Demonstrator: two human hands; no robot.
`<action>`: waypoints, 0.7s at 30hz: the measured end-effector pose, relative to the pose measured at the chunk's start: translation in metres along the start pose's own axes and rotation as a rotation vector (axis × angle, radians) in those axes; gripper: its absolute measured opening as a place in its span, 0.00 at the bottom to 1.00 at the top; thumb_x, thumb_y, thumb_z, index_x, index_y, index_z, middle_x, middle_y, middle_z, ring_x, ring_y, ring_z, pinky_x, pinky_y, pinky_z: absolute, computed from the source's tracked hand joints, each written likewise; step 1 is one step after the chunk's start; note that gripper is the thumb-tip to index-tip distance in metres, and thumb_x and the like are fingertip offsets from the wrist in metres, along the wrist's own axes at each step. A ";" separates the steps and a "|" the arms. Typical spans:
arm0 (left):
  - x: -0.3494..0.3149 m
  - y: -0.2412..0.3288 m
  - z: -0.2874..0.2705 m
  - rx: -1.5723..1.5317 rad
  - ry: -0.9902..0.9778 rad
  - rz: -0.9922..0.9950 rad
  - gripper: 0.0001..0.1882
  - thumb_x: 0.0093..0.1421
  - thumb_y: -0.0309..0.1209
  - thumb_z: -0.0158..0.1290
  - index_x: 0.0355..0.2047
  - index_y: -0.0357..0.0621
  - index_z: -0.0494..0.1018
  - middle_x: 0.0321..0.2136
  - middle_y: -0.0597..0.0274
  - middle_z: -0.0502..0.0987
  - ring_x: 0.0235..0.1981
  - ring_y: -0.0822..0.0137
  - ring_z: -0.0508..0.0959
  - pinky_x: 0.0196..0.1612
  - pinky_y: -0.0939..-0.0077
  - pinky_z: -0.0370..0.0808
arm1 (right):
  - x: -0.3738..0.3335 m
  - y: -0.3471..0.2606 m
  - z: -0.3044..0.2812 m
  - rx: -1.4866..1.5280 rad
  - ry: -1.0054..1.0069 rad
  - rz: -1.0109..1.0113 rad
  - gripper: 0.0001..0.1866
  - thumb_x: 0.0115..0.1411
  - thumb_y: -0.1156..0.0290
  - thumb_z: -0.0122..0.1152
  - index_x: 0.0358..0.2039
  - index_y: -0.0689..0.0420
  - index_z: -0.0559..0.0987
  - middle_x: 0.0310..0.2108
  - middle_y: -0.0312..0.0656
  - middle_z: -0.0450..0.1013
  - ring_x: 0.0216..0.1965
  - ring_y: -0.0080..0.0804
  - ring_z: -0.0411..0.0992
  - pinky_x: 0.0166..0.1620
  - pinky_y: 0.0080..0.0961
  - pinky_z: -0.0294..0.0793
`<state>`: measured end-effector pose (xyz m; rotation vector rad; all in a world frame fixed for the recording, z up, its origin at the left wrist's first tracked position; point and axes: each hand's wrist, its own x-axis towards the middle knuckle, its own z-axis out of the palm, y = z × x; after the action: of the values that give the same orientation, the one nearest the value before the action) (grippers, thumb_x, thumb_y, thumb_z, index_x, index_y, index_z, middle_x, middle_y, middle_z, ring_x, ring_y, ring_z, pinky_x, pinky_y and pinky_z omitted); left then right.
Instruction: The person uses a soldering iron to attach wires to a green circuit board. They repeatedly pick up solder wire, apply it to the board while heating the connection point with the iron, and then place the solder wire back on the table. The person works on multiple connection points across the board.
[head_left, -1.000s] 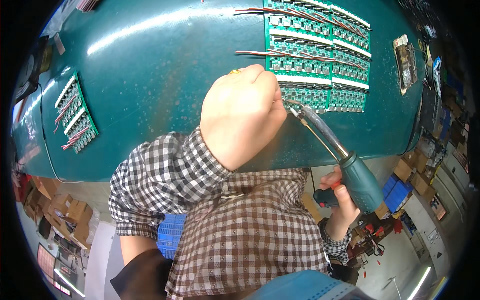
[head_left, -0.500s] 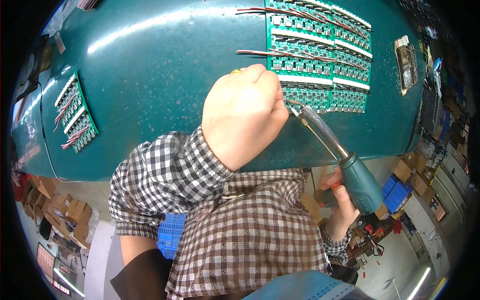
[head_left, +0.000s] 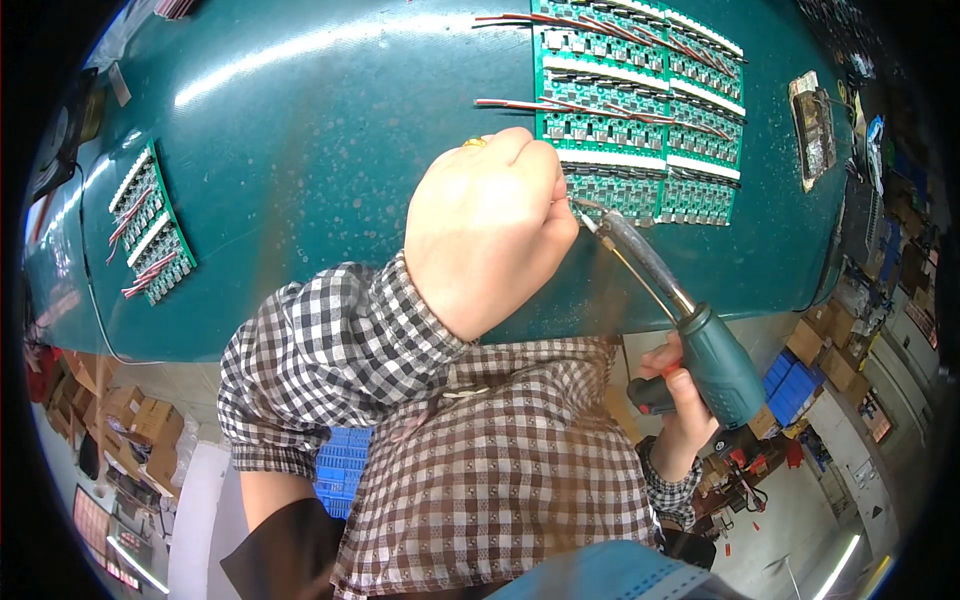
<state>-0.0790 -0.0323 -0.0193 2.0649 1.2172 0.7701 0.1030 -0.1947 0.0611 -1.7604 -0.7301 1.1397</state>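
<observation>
My right hand [head_left: 688, 412] grips a soldering gun [head_left: 728, 372] with a dark green body and a red trigger. Its thin metal arms slant up and left, and the tip meets the near edge of the circuit board panels [head_left: 612, 188], beside my left fingertips. My left hand [head_left: 492, 225] is closed in a pinch at that same edge, knuckles up, a ring on one finger. What it pinches is hidden behind the fingers. Rows of white connectors run across the green panels, and red, black and white wires [head_left: 640, 117] lie over the upper rows.
On the left of the green tabletop [head_left: 330, 180] lies a smaller circuit board panel [head_left: 152, 225] with wires. A worn, stained block [head_left: 811, 130] sits at the right. Tangled odds and ends line the far right edge. Cardboard boxes [head_left: 150, 430] and blue crates [head_left: 345, 468] stand below table level.
Almost nothing moves. The soldering gun and my right hand shift very slightly; my left hand stays at the panel's edge.
</observation>
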 end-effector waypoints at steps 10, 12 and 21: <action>0.000 0.000 0.000 0.004 -0.022 -0.007 0.08 0.43 0.22 0.58 0.22 0.44 0.69 0.22 0.62 0.71 0.22 0.62 0.73 0.28 0.69 0.70 | -0.005 -0.001 -0.004 -0.047 0.005 0.017 0.22 0.54 0.71 0.64 0.46 0.71 0.73 0.29 0.47 0.75 0.33 0.38 0.76 0.47 0.37 0.74; 0.000 0.000 -0.001 0.005 -0.019 -0.004 0.08 0.43 0.22 0.58 0.22 0.44 0.69 0.22 0.62 0.71 0.22 0.62 0.73 0.28 0.69 0.70 | -0.005 -0.001 -0.003 -0.050 0.017 0.018 0.23 0.54 0.70 0.63 0.47 0.71 0.73 0.29 0.47 0.75 0.33 0.38 0.76 0.48 0.38 0.73; -0.001 -0.002 0.001 0.001 0.008 0.009 0.08 0.43 0.22 0.58 0.21 0.44 0.69 0.21 0.63 0.71 0.22 0.63 0.73 0.27 0.70 0.70 | -0.003 0.000 -0.006 -0.073 -0.006 -0.025 0.20 0.53 0.72 0.64 0.44 0.71 0.74 0.27 0.46 0.75 0.32 0.37 0.75 0.49 0.39 0.72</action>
<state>-0.0794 -0.0329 -0.0214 2.0716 1.2136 0.7825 0.1073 -0.1998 0.0635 -1.8037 -0.8047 1.1146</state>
